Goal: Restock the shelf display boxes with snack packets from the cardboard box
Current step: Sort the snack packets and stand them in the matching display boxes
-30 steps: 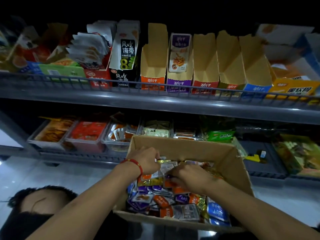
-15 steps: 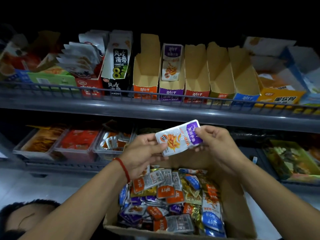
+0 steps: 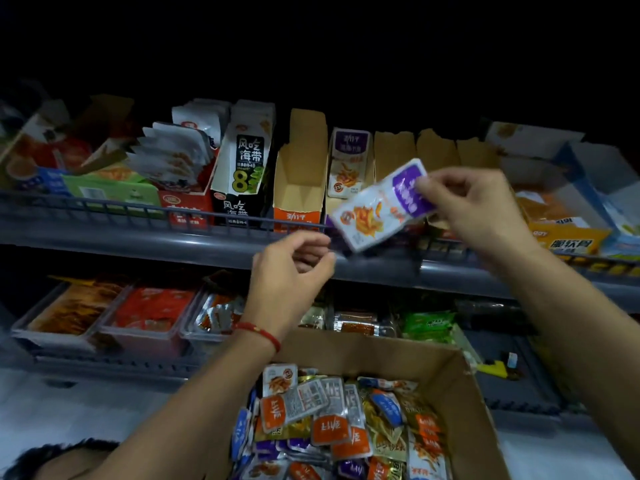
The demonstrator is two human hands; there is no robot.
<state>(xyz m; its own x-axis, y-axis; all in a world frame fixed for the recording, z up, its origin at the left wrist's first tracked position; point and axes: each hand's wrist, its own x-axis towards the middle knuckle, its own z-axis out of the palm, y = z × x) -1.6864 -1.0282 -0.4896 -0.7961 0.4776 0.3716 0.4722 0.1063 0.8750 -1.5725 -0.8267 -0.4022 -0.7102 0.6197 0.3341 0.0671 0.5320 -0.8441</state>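
— What have you got?
— My right hand (image 3: 474,206) pinches a purple-topped packet (image 3: 379,207) by its upper edge, up before the purple display box (image 3: 348,168). My left hand (image 3: 294,268) hangs loosely curled, holding nothing.
— Tricky?
— Light, floppy, slick foil, I'd guess. The sealed edge grips best.

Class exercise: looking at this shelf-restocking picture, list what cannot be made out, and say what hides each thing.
- Head view: the space above the upper shelf is lost in darkness.
- The purple display box front is covered by the packet in the right hand.
- The cardboard box near side is cut off by the bottom edge.
- The left hand palm faces away.
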